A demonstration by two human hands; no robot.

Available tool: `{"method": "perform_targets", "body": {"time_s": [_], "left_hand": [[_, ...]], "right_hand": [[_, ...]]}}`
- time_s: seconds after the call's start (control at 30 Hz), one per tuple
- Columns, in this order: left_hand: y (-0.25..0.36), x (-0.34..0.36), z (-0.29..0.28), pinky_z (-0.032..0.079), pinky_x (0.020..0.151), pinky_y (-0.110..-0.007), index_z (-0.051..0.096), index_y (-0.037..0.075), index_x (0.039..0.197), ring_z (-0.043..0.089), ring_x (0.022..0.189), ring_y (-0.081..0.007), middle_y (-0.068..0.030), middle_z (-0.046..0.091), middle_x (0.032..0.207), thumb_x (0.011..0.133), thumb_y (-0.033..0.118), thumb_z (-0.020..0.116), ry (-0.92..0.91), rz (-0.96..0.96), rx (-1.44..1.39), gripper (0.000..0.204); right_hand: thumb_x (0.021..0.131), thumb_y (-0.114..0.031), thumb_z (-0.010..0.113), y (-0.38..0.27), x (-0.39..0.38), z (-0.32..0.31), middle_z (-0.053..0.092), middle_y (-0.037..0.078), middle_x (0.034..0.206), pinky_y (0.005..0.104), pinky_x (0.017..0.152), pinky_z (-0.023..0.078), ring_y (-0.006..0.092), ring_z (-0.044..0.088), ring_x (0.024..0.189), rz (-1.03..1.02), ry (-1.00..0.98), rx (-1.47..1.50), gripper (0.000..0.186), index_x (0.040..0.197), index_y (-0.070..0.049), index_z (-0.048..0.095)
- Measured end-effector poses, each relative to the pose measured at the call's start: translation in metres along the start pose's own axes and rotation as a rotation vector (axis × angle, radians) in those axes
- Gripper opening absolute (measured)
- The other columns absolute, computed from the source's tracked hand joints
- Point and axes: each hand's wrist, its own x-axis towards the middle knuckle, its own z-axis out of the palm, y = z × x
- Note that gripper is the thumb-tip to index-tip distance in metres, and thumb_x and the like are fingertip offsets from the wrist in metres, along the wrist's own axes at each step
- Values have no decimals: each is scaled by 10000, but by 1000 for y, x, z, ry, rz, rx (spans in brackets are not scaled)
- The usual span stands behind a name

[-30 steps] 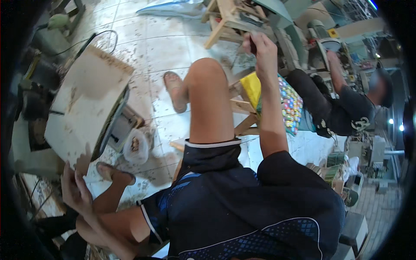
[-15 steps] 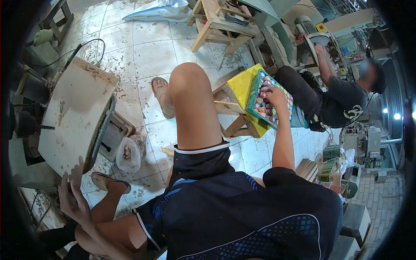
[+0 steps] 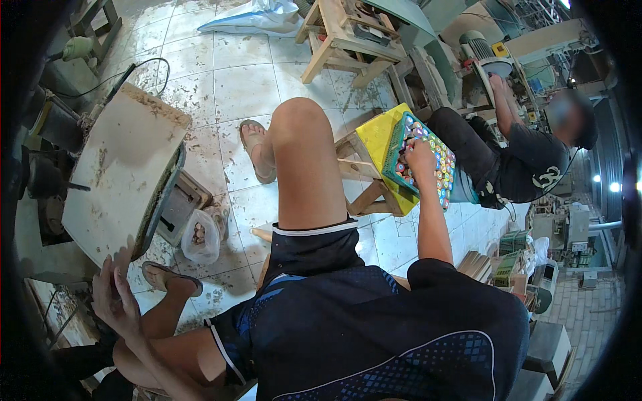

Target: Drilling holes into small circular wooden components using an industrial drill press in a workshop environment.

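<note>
My right hand reaches into a green plastic basket at the upper right. Its fingers are curled down among small round pieces with colourful tops. The fingertips are partly hidden, so what they grip cannot be made out. The basket rests on a yellow sheet over a wooden stool. At the lower left my left hand is raised with its fingers apart and holds nothing. It is close to the near corner of a pale, stained machine table.
A clear plastic bag with small brown pieces stands on the tiled floor between my feet. Another person sits beyond the basket, hands at a round machine disc. A wooden stand is at the top.
My right hand has shifted slightly down and its fingers reach deeper among the pieces, more of which show at the basket's right side. My left hand stays nearly in place. The view shifts slightly.
</note>
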Motion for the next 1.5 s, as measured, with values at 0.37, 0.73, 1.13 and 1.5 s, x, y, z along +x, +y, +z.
{"method": "perform_targets", "body": {"time_s": [0.37,0.73,1.13,1.5], "left_hand": [[21,7,-1,452,648,-369,712,-38,1183,603,749,-270,-153,629,863,994,25,623,57,16,-63,218],[51,27,1,535,738,-328,713,-36,1096,679,816,-263,-162,692,964,847,-70,727,152,109,-123,252],[50,44,14,551,765,-325,655,11,1309,690,903,-240,-150,681,1031,833,43,803,118,-76,-280,500],[47,44,13,555,716,-373,715,23,1147,692,827,-292,-135,687,926,781,103,826,77,-173,-283,390]], "right_hand": [[887,-276,658,-42,-3,-39,724,148,924,368,740,553,255,696,802,33,56,701,277,963,-13,697],[958,-289,603,-299,-72,-165,707,159,1011,294,687,527,177,644,753,-616,-1213,1791,383,1170,29,640],[981,-190,631,-495,-200,-151,657,27,828,229,577,445,80,565,664,-901,-1622,1320,163,1011,-37,681],[985,-195,612,-480,-211,-144,684,32,842,221,632,446,68,577,691,-968,-1517,1261,224,1047,0,703]]}}
